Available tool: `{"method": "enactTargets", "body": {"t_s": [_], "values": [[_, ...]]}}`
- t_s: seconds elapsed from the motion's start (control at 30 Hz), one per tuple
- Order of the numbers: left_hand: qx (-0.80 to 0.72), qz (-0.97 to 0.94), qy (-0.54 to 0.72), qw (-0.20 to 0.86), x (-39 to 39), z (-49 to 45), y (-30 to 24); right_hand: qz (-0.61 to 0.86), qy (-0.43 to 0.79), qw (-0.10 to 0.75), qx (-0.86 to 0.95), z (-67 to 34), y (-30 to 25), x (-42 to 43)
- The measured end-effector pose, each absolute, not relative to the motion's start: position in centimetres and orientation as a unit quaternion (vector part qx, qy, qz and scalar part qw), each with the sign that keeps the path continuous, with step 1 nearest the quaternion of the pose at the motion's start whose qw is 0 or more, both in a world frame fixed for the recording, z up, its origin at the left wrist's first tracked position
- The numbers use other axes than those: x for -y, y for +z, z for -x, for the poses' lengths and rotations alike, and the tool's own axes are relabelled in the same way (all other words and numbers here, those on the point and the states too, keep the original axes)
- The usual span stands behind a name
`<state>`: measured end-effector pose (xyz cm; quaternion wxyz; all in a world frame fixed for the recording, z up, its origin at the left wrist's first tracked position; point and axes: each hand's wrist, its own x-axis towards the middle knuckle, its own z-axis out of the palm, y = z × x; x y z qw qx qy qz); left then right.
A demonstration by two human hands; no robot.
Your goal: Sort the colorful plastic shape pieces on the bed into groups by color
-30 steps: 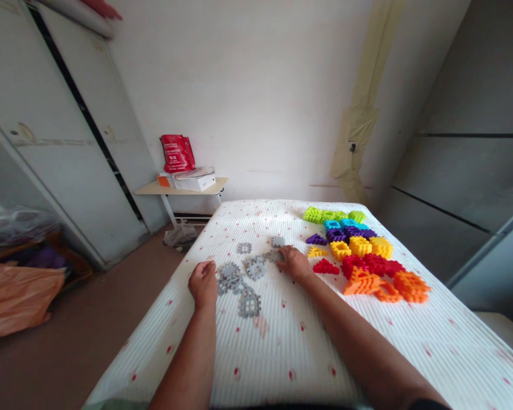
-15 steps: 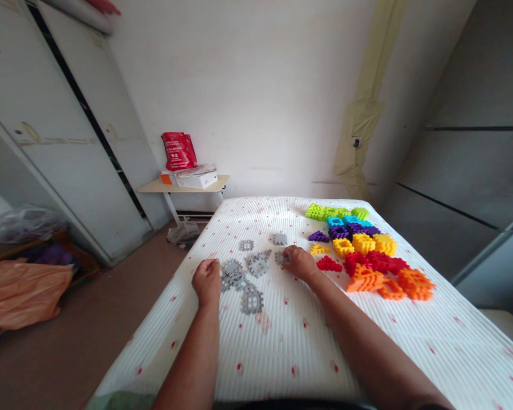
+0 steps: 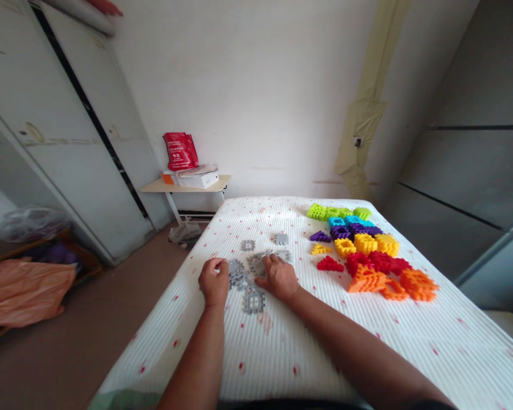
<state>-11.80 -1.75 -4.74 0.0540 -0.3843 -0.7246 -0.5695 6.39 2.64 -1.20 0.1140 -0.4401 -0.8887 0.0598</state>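
My left hand (image 3: 214, 282) is at the left edge of a loose pile of grey interlocking building pieces (image 3: 238, 273). Its fingers are curled in, and whatever they may hold is hidden. Over the right side of the pile, my right hand (image 3: 280, 277) reaches with thumb and fingers apart, its fingertips at a grey piece (image 3: 255, 263). A square grey window piece (image 3: 254, 302) lies nearest me. Farther back are a smaller grey frame piece (image 3: 248, 245) and a solid grey square (image 3: 281, 238). Another grey piece (image 3: 285, 255) lies just beyond my right knuckles.
To the right, pieces are grouped by colour: green (image 3: 336, 213), blue (image 3: 342, 221), purple (image 3: 340, 232), yellow (image 3: 365, 244), red (image 3: 378, 261) and orange (image 3: 416, 285). All lie on a white quilted bed cover (image 3: 316, 353). A small table (image 3: 156, 185) holds a red bag (image 3: 180, 151).
My right hand has moved left from a grey piece to the pile, leaving that piece on the bed. My left hand has shifted slightly to the right.
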Motion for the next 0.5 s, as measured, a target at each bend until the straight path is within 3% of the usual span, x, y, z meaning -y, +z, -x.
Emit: {"method": "enactTargets", "body": {"t_s": [0.5], "values": [[0.722,0.384,-0.573,0.053,1.6,11.9,-5.0,0.533,0.016,0.186,0.825,-9.6,-1.3,-5.3]]}}
